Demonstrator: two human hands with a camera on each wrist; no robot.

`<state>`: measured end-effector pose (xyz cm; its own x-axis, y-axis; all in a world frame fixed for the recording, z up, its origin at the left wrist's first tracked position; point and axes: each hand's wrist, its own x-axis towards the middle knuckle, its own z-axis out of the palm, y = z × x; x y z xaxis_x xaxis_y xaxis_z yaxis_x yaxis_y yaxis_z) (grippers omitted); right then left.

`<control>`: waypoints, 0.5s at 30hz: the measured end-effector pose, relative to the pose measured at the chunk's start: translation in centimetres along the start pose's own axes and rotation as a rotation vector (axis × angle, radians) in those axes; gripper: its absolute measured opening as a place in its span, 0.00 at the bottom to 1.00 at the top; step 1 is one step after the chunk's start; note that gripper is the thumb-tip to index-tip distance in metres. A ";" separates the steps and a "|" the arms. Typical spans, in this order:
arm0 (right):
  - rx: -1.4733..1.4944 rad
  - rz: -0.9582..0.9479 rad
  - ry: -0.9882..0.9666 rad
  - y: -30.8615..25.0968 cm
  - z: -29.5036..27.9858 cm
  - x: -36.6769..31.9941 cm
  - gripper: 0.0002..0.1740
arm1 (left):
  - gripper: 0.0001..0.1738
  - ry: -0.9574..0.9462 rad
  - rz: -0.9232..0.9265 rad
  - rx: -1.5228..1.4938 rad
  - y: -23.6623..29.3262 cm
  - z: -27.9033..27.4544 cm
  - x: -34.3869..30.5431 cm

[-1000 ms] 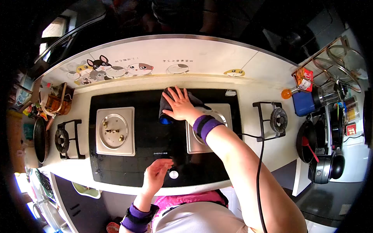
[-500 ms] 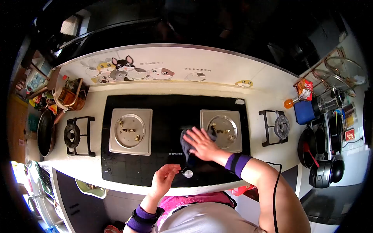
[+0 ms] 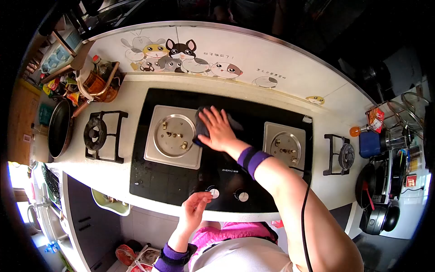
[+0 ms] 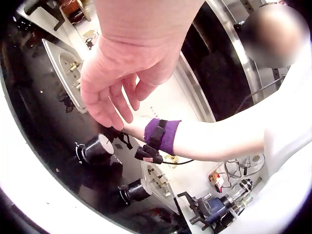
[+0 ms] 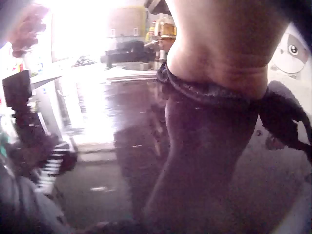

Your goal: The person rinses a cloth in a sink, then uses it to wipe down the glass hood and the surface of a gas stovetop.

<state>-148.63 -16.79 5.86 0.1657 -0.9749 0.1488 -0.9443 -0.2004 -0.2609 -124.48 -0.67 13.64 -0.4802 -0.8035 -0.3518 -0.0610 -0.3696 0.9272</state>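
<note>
A dark cloth (image 3: pixel 200 123) lies on the black glass hob (image 3: pixel 154 183), just right of the left burner plate (image 3: pixel 151 152). My right hand (image 3: pixel 219 133) presses flat on it with straight, spread fingers. In the right wrist view the cloth (image 5: pixel 209 92) bunches out around the hand's edge. My left hand (image 3: pixel 194 211) hangs at the hob's front edge near the left knob (image 3: pixel 214 193), its fingers loosely bent and holding nothing. The left wrist view has this hand (image 4: pixel 129 68) above the knobs. To the right of the cloth sits the other burner plate (image 3: pixel 297 136).
Black pan supports stand on the counter at the left (image 3: pixel 121 136) and right (image 3: pixel 330 156) of the hob. A frying pan (image 3: pixel 59 129) and a bottle rack (image 3: pixel 111 88) are far left. A wok (image 3: pixel 364 186) and a rice cooker (image 3: pixel 376 217) stand far right. A thin cable (image 3: pixel 304 213) runs along my right arm.
My right hand slid the cloth from the back middle forward beside the right plate, then back and left to the left plate. The left hand stays near the front edge. The head view has turned.
</note>
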 end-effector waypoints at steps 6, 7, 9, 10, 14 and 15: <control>0.164 -0.329 -0.233 -4.1 -1.4 -7.2 0.48 | 0.13 -0.056 0.038 0.009 -0.1 -0.5 0.5; 0.187 -0.370 -0.303 -4.2 -2.2 -8.2 0.48 | 0.13 -0.069 0.047 0.019 0.2 -0.5 0.5; 0.167 -0.477 -0.390 -3.1 -3.1 -10.4 0.50 | 0.13 -0.090 0.065 0.042 1.0 -0.5 0.6; 0.182 -0.479 -0.408 -2.5 -4.0 -11.6 0.52 | 0.13 -0.096 0.074 0.030 1.1 -0.7 0.6; 0.095 -0.312 -0.458 0.2 -7.2 -16.5 0.51 | 0.12 -0.117 0.083 0.011 0.4 -1.2 0.9; 0.067 -0.256 -0.438 0.7 -7.7 -17.2 0.51 | 0.12 -0.120 0.080 0.015 0.3 -1.3 1.0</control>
<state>-154.33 0.59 10.47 0.5067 -0.8401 -0.1936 -0.8399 -0.4302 -0.3310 -123.83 -2.17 13.44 -0.5855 -0.7680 -0.2596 -0.0310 -0.2987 0.9538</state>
